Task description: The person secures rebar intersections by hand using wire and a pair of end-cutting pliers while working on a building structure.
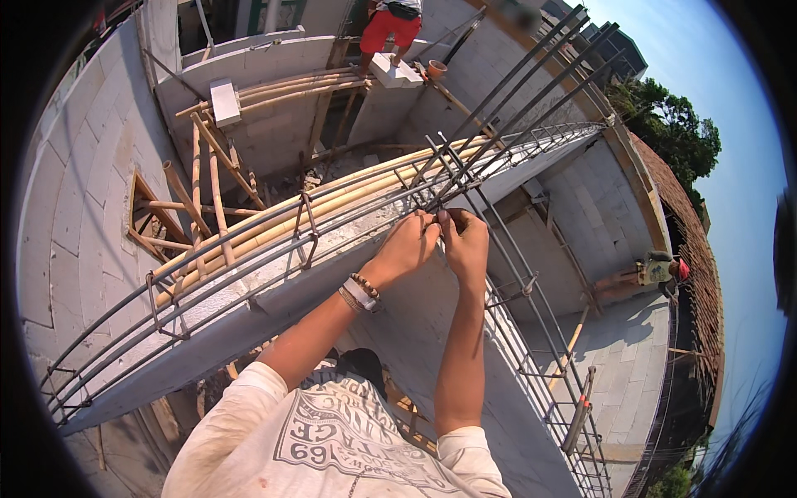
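Observation:
My left hand [413,241] and my right hand [466,242] meet at the corner where several steel reinforcing bars cross. The fingertips of both are pinched close together against the joint. Whatever they pinch is too small to make out. Bundled upright bars [531,93] lean up and away to the right from this joint. A rebar cage [228,278] with square stirrups [308,232] runs off to the left along the wall top. Another rebar cage [531,332] comes toward me on the right. Bracelets circle my left wrist.
Bamboo poles [264,231] lie along the far side of the wall. A red-handled tool [579,411] hangs on the right cage. One person in red shorts [390,31] stands beyond, near white blocks [393,71] and an orange bucket [436,69]. Another person [662,270] is at right.

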Tool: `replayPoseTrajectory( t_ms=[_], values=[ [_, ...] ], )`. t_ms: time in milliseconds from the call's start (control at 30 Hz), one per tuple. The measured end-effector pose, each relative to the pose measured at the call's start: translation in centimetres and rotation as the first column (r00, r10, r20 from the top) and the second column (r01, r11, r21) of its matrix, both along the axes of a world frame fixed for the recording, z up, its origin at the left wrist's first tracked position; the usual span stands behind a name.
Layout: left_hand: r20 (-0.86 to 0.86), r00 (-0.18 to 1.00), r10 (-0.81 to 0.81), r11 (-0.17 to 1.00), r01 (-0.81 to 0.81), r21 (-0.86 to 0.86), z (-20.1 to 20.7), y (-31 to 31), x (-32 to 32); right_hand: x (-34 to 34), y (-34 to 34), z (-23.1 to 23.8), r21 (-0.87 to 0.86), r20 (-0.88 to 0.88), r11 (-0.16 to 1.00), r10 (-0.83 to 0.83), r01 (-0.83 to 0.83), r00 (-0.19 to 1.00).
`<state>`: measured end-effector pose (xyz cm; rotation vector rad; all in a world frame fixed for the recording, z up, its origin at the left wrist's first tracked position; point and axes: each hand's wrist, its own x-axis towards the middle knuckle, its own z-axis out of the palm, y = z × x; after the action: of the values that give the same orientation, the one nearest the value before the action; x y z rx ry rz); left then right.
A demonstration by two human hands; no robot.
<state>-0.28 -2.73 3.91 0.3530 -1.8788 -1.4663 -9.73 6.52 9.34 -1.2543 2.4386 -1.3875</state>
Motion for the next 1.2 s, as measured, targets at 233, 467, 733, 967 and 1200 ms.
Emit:
replayPoseTrajectory(
  t_ms=[233, 467, 733, 967, 1200],
  values=[
    [0.026, 0.991, -0.134, 0.884, 0.108, 0.455, -0.9, -1.4, -2.2, -0.1, 0.2, -1.1, -0.023, -0.072, 0.999, -0.025, 0.023, 0.997],
    [0.177, 0.975, -0.134, 0.958, 0.081, 0.275, -1.2, -2.4, -2.0, 0.1, 0.9, -0.9, 0.006, -0.197, 1.000, 0.000, 0.001, 0.980],
    [0.256, 0.964, -0.073, 0.997, 0.067, 0.030, -1.5, -3.5, -2.4, 1.0, 0.6, -1.0, -0.070, -0.252, 0.997, -0.032, 0.015, 0.967],
    [0.063, 0.953, -0.298, 0.862, 0.240, 0.447, -1.7, -3.3, -2.4, 0.0, 1.0, -1.2, 0.185, -0.482, 0.983, 0.084, 0.007, 0.872],
    [0.079, 0.911, -0.405, 0.654, 0.228, 0.721, 0.1, -3.9, -1.0, -0.1, 0.9, -2.6, 0.159, -0.609, 0.987, 0.102, -0.005, 0.787]
  ],
)
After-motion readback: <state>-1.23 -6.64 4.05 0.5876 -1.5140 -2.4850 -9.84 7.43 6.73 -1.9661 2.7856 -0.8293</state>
